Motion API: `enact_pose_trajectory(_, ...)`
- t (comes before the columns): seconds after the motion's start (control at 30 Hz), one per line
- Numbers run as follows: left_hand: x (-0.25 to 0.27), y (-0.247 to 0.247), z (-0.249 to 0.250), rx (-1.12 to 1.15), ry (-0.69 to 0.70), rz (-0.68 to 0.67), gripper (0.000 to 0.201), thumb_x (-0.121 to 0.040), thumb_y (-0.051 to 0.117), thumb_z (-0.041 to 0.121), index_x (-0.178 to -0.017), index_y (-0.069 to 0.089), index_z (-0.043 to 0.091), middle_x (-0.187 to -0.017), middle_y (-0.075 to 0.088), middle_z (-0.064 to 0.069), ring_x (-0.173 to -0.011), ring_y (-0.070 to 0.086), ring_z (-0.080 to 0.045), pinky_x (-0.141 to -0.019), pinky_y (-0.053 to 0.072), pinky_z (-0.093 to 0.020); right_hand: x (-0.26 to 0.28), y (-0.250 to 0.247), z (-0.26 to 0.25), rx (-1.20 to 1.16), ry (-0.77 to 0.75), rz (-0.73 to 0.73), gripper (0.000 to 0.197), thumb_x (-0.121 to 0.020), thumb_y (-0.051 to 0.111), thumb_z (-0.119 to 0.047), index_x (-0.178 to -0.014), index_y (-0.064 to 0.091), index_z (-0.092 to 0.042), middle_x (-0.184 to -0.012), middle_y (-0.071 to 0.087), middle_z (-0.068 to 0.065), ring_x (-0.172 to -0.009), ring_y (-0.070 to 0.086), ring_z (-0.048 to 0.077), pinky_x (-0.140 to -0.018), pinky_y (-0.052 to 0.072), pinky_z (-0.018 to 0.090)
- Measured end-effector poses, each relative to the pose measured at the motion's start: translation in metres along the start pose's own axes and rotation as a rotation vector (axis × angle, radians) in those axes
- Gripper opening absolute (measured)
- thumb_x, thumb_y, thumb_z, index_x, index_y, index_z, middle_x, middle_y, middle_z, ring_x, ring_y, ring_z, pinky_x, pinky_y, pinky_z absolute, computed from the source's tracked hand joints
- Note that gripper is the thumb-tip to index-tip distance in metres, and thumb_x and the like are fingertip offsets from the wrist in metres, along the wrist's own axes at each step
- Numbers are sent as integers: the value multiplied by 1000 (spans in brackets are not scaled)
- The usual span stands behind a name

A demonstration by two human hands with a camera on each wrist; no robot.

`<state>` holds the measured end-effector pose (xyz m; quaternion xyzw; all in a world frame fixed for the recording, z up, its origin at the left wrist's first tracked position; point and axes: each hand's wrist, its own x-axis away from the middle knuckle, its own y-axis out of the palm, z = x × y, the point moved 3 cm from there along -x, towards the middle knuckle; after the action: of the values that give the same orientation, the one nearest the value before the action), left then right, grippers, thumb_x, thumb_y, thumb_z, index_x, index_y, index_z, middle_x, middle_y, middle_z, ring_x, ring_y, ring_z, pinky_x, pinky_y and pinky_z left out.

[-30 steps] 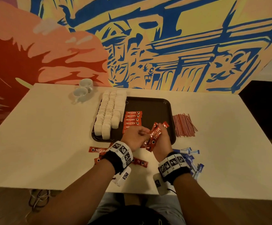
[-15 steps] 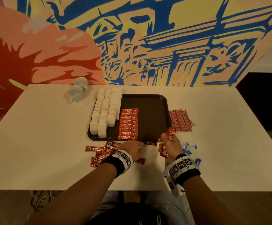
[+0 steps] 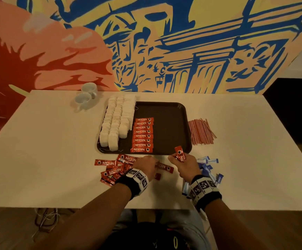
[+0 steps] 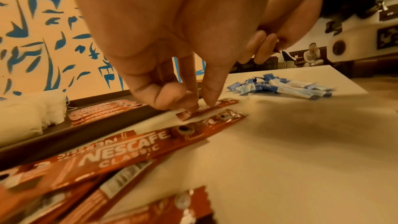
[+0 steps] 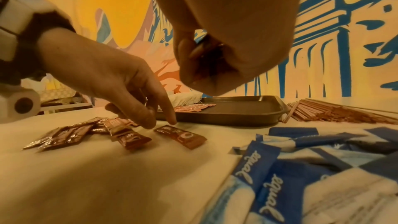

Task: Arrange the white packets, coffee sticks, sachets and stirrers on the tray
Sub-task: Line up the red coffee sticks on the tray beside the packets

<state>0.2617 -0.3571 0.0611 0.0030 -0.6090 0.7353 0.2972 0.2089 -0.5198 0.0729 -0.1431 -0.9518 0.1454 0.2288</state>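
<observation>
Pale table (image 3: 56, 159) before painted mural | we judge flat red foil coffee sticks (image 3: 114, 168) light, limp, slippery; lift by one end | left hand (image 3: 146, 166) pinches one beside brown plastic tray (image 3: 171, 127) | right hand (image 3: 185, 164) clasps another
</observation>
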Motion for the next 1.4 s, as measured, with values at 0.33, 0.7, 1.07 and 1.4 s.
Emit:
enact_pose_trajectory(0.33, -9, -16, 7, -152, 52, -40, 24, -100, 52, 26, -121, 62, 18, -120, 62, -6, -108, 61, -26, -95, 53, -41, 14, -2, -8, 70, 14, -48, 36, -90, 76, -33, -65, 56, -18, -61, 54, -1, -60, 48, 15, -61, 41, 28)
enact_pose_trajectory(0.7, 34, -77, -73, 603, -282, 206, 20, -100, 50, 41, -96, 59, 23, -89, 68, 0, -72, 63, -16, -63, 51, -29, 10, 22, -18, 285, -52, -155, 28, -86, 80, -39, -80, 72, -13, -78, 72, 3, -77, 67, 20, -74, 52, 34)
enact_pose_trajectory(1.07, 84, -44, -163, 846, -507, 208, 38, -103, 38, 34, -80, 63, 17, -91, 65, -21, -73, 55, -34, -72, 36, -33, 2, 101, -28, 781, -96, -270, 46, -78, 79, -60, -109, 69, -27, -105, 72, -5, -95, 68, 17, -86, 54, 33)
enact_pose_trajectory(1.4, 106, -26, -164, 1008, -376, 187, 17, -88, 74, 20, -104, 71, 19, -107, 69, 0, -92, 66, -15, -71, 52, -27, 0, 109, -28, 972, -38, -252, 56, -79, 85, -43, -124, 61, -19, -122, 66, 4, -110, 66, 24, -97, 54, 39)
